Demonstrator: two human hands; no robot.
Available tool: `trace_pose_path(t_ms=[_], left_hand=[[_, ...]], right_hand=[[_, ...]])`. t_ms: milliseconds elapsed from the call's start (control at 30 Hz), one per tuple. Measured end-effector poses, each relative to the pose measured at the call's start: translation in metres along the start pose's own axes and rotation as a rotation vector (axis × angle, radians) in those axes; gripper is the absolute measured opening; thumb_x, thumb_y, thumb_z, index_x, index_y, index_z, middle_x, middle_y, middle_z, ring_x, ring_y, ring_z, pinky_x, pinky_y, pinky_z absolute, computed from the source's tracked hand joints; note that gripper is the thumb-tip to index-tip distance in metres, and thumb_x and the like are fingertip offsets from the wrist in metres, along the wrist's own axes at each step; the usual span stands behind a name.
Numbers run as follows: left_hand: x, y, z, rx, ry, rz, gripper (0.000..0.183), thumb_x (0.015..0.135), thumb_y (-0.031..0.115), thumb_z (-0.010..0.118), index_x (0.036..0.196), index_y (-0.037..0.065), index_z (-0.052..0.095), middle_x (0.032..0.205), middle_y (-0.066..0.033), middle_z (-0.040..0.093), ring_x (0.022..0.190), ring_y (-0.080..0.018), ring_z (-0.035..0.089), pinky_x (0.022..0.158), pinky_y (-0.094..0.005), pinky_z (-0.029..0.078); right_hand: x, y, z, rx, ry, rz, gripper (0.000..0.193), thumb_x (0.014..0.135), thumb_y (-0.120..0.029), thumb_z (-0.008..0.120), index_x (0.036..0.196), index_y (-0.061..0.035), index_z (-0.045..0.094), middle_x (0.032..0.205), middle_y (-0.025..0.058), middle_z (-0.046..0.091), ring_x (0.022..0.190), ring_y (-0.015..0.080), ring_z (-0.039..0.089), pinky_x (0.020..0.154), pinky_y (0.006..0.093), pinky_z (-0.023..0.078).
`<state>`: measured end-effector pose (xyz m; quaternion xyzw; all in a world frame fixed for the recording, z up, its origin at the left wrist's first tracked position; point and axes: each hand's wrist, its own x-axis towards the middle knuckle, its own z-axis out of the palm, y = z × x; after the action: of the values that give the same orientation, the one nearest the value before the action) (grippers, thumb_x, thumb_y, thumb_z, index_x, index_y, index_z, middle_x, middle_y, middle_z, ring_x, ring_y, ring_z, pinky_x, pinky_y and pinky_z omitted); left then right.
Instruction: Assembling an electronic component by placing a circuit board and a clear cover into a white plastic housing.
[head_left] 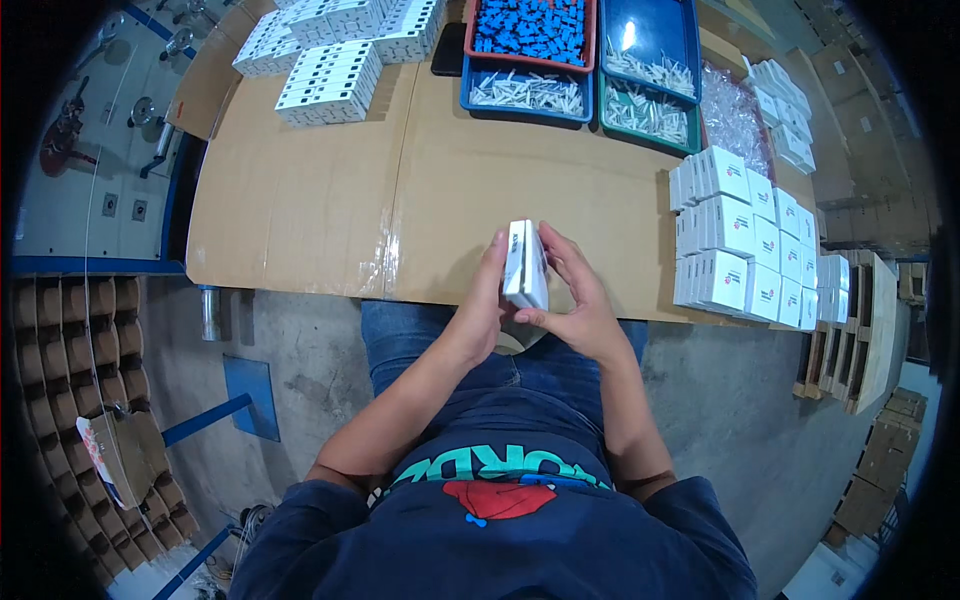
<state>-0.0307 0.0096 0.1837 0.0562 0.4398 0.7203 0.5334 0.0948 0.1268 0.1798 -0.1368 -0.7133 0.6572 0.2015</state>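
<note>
Handle the likely light, stiff box [526, 262] by its broad sides, held between half-curled left grip [484, 300] and right grip [587, 312].

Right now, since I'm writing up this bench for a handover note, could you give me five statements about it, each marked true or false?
1. The left hand and the right hand hold one white box between them. True.
2. The green tray holds slender pale pieces. True.
3. The blue pieces lie in the green tray. False: they lie in the red tray.
4. The dark flat object lies right of the red tray. False: it lies to its left.
5. The stacked white boxes at the right stand on the floor. False: they stand on the cardboard-covered table.
</note>
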Motion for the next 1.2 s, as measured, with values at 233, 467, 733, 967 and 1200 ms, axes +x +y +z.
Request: trace_pose_path(t_ms=[233, 467, 733, 967, 1200], left_hand=[[-0.001, -0.002, 0.009, 0.078, -0.057, -0.052, 0.05, 0.106, 0.043, 0.053, 0.141, 0.009, 0.045, 0.132, -0.0074, 0.053, 0.121, -0.016, 0.054, 0.099, -0.0331, 0.047], [-0.003, -0.015, 0.008, 0.208, -0.036, 0.254, 0.055, 0.095, 0.016, 0.073, 0.142, 0.008, 0.045, 0.133, -0.0076, 0.052, 0.125, -0.0174, 0.051, 0.104, -0.0349, 0.046], [-0.003, -0.024, 0.0, 0.266, -0.084, 0.44, 0.057, 0.094, 0.018, 0.074, 0.143, 0.005, 0.048, 0.143, -0.0068, 0.048, 0.132, -0.0198, 0.048, 0.109, -0.036, 0.043], [-0.012, -0.021, 0.003, 0.27, -0.101, 0.465, 0.052, 0.097, 0.017, 0.069, 0.143, 0.004, 0.048, 0.144, -0.0097, 0.049, 0.131, -0.0205, 0.048, 0.111, -0.035, 0.038], [0.002, -0.013, 0.005, -0.106, -0.039, 0.263, 0.052, 0.11, 0.037, 0.036, 0.149, 0.003, 0.043, 0.131, -0.0101, 0.061, 0.122, -0.0178, 0.06, 0.105, -0.0342, 0.047]], right_hand=[[-0.001, -0.023, 0.002, -0.326, -0.052, -0.034, 0.106, 0.069, -0.031, 0.093, 0.157, -0.0114, 0.037, 0.159, 0.0171, 0.036, 0.147, 0.0339, 0.038, 0.115, 0.0433, 0.038], [-0.001, -0.015, 0.002, 0.086, -0.051, 0.118, 0.098, 0.077, -0.038, 0.087, 0.157, -0.0097, 0.037, 0.163, 0.0178, 0.032, 0.15, 0.0355, 0.034, 0.118, 0.0455, 0.034], [0.0, -0.012, 0.002, -0.151, -0.073, -0.114, 0.074, 0.095, -0.039, 0.069, 0.154, -0.006, 0.039, 0.161, 0.0199, 0.037, 0.15, 0.0355, 0.034, 0.12, 0.0438, 0.031], [-0.008, -0.01, -0.018, 0.017, 0.105, -0.065, 0.048, 0.108, -0.02, 0.047, 0.149, 0.005, 0.041, 0.149, 0.018, 0.053, 0.138, 0.0249, 0.049, 0.115, 0.0372, 0.037], [-0.001, -0.006, -0.013, 0.025, 0.213, 0.003, 0.043, 0.109, -0.014, 0.043, 0.148, 0.0035, 0.045, 0.143, 0.0147, 0.058, 0.128, 0.0211, 0.057, 0.109, 0.0329, 0.042]])
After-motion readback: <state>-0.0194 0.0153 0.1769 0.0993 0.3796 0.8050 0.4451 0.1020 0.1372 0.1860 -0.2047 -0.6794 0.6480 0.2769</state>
